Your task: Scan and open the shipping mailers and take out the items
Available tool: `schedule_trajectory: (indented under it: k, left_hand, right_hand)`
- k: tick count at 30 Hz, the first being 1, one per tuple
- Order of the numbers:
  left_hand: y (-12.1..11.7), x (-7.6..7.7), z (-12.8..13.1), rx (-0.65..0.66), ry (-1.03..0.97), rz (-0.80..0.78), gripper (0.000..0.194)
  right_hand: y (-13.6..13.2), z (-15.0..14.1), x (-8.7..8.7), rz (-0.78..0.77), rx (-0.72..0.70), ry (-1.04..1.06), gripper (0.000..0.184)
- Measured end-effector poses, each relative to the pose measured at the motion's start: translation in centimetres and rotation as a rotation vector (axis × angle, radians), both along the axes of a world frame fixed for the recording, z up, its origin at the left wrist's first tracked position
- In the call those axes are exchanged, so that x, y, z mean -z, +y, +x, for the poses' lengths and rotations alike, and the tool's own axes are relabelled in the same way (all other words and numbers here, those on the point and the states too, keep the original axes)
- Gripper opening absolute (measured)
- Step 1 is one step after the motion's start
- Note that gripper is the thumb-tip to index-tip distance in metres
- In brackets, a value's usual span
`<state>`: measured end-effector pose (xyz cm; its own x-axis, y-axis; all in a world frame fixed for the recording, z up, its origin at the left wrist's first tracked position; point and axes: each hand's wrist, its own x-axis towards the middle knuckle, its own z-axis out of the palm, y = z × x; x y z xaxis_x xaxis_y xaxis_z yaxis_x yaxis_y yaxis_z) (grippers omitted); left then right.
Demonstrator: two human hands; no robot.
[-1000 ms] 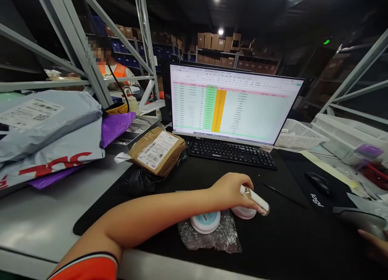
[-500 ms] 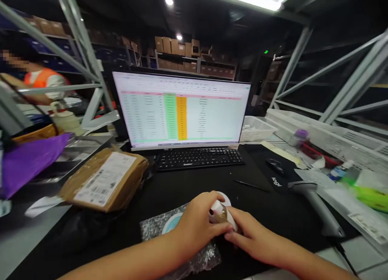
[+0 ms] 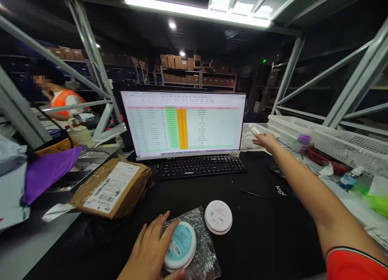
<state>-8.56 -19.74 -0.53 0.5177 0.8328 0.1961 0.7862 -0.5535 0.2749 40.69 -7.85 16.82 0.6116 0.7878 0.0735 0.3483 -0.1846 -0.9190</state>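
Note:
Fingers spread, my left hand (image 3: 150, 245) rests at the left edge of a round white tub with a blue label (image 3: 183, 241). The tub lies label up on a sheet of bubble wrap (image 3: 206, 251). Just right of the wrap sits a second round tub with a whitish-pink lid (image 3: 218, 216), and neither hand touches it. My right hand (image 3: 264, 140) is stretched far forward to the white basket (image 3: 274, 131) beside the monitor. Its fingers are extended next to a small white object (image 3: 253, 129), apparently not gripping it.
A monitor (image 3: 188, 126) and keyboard (image 3: 200, 167) stand ahead. At left are a taped brown parcel (image 3: 112, 187) and a purple bag (image 3: 51, 171). A thin dark stick (image 3: 251, 194) lies on the mat. White baskets (image 3: 348, 138) line the right; a person in an orange vest (image 3: 65, 102) is beyond.
My hands were together around a small white and brownish object. They have parted: the right reached forward to the basket, the left moved left to the blue-labelled tub. The pale tub is now uncovered.

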Motion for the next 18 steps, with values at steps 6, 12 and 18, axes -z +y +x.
schedule_trajectory:
  k: [6,12,18]
  left_hand:
    - [-1.4,-1.3,-0.1,-0.134,0.033,-0.238,0.105]
    - [-1.8,-3.7,1.1,-0.11,-0.06,-0.284,0.095]
    - [-2.1,-2.9,1.8,-0.049,-0.293,-0.263,0.09]
  right_hand:
    - [0.5,-2.0,2.0,-0.027,-0.159,-0.27,0.039]
    - [-8.9,-10.1,10.4,-0.177,-0.715,-0.411,0.055]
    - [-12.8,-17.1,14.3,-0.28,-0.766,-0.454,0.093]
